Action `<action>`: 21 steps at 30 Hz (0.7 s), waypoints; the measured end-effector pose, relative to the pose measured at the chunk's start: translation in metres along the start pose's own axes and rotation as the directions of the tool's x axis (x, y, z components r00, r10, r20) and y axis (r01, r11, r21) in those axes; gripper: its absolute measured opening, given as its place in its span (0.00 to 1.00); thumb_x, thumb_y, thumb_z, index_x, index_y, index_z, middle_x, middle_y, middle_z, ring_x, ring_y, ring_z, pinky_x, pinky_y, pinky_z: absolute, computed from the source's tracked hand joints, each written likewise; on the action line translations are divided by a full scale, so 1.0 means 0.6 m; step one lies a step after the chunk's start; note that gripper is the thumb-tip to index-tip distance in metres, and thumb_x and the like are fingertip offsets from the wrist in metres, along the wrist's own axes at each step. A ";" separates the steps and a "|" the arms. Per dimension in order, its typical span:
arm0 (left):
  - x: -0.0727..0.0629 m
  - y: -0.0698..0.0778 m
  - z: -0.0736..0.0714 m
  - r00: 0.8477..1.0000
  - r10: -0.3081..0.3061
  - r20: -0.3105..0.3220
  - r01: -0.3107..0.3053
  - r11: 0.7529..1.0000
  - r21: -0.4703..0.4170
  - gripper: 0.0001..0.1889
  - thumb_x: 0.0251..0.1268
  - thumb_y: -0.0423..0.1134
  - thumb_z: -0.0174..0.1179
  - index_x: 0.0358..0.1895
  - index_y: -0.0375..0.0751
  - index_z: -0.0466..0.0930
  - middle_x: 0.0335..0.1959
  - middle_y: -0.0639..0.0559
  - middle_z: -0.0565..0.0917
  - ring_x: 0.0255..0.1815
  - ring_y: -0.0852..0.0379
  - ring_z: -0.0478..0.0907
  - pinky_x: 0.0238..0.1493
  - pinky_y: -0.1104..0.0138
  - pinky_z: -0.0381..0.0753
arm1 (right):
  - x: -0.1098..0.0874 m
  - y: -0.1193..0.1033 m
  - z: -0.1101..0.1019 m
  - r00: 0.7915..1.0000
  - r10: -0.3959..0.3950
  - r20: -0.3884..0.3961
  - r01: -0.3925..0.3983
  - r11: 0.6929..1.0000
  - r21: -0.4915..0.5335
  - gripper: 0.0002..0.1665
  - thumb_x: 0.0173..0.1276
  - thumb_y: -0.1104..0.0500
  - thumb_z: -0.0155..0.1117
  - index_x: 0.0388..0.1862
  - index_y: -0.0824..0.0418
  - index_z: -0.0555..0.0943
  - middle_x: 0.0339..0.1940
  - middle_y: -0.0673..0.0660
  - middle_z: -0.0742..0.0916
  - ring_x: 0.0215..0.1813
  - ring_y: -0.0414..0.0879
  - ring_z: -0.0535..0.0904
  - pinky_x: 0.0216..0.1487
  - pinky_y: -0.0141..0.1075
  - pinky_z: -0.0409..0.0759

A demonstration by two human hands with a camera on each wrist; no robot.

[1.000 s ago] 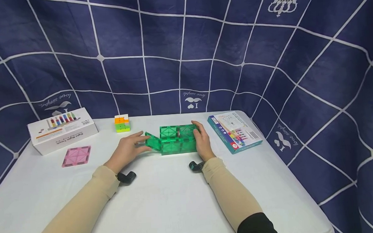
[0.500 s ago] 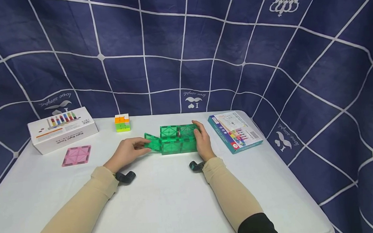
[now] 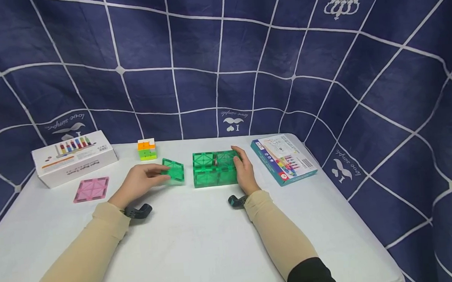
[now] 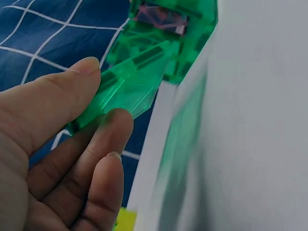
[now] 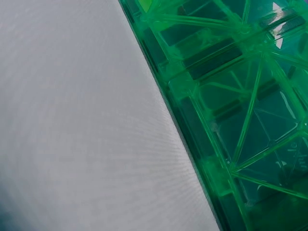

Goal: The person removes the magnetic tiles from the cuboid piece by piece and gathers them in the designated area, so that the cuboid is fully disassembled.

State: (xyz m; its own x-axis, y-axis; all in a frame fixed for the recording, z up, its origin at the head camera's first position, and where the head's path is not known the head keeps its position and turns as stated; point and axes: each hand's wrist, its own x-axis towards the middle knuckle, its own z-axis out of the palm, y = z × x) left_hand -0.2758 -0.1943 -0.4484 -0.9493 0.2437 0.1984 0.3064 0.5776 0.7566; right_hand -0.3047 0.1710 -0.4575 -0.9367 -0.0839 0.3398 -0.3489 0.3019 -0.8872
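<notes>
In the head view my left hand (image 3: 139, 181) pinches a green see-through magnetic tile (image 3: 174, 170) between thumb and fingers. The left wrist view shows the same tile (image 4: 125, 86) gripped near its edge, tilted above the white table. A gap separates it from a green block built of magnetic tiles (image 3: 215, 175), with two compartments along its top. My right hand (image 3: 246, 172) holds the right end of this block, fingertips at its upper edge. Close up in the right wrist view is a green tile wall (image 5: 250, 125); the right fingers are out of that frame.
A pink magnetic tile (image 3: 91, 189) lies flat on the white table (image 3: 200, 240) to the left. Behind it stands a white box (image 3: 75, 159), with a puzzle cube (image 3: 147, 150) nearby. A teal-edged flat box (image 3: 284, 159) lies right of the block. A blue curtain (image 3: 206, 52) hangs behind.
The green tile, earlier joined to the block's left end, has come away leftward in my left hand. My right hand and the block have stayed in place.
</notes>
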 end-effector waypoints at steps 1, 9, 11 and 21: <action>-0.007 -0.003 -0.011 1.000 -0.005 -0.010 0.005 1.000 0.005 0.23 0.63 0.54 0.73 0.58 0.48 0.88 0.52 0.47 0.89 0.48 0.54 0.86 0.45 0.70 0.85 | 0.002 0.009 0.002 1.000 0.000 -0.004 0.000 1.000 0.004 0.26 0.86 0.56 0.40 0.78 0.52 0.67 0.81 0.57 0.69 0.83 0.52 0.58 0.82 0.54 0.54; -0.081 -0.052 -0.090 0.998 -0.027 -0.050 0.037 0.977 0.211 0.23 0.64 0.55 0.72 0.57 0.47 0.88 0.48 0.45 0.90 0.41 0.60 0.83 0.38 0.75 0.80 | 0.012 0.042 0.009 0.999 -0.006 -0.039 0.006 1.000 -0.006 0.25 0.86 0.48 0.40 0.77 0.43 0.68 0.81 0.53 0.69 0.83 0.48 0.59 0.82 0.53 0.54; -0.102 -0.067 -0.105 0.998 -0.022 -0.051 0.035 0.963 0.267 0.24 0.64 0.54 0.72 0.58 0.46 0.87 0.47 0.45 0.89 0.39 0.58 0.81 0.36 0.72 0.79 | 0.013 0.042 0.008 0.999 -0.005 -0.041 0.005 1.000 -0.006 0.25 0.85 0.48 0.41 0.77 0.43 0.68 0.80 0.52 0.70 0.83 0.48 0.59 0.82 0.54 0.54; -0.159 -0.093 -0.141 0.996 0.084 0.007 -0.078 0.886 0.457 0.23 0.66 0.44 0.71 0.62 0.39 0.84 0.55 0.33 0.86 0.59 0.29 0.81 0.58 0.35 0.75 | 0.013 0.042 0.008 0.999 0.017 -0.027 -0.017 1.000 -0.006 0.26 0.87 0.51 0.39 0.79 0.46 0.67 0.81 0.50 0.69 0.83 0.48 0.58 0.82 0.52 0.54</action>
State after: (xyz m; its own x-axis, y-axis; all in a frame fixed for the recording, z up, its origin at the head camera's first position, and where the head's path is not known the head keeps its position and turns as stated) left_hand -0.2080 -0.3154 -0.4568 -0.9197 0.2967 0.2573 0.3774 0.8488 0.3703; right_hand -0.3212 0.1732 -0.4785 -0.9413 -0.0532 0.3333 -0.3329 0.3089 -0.8909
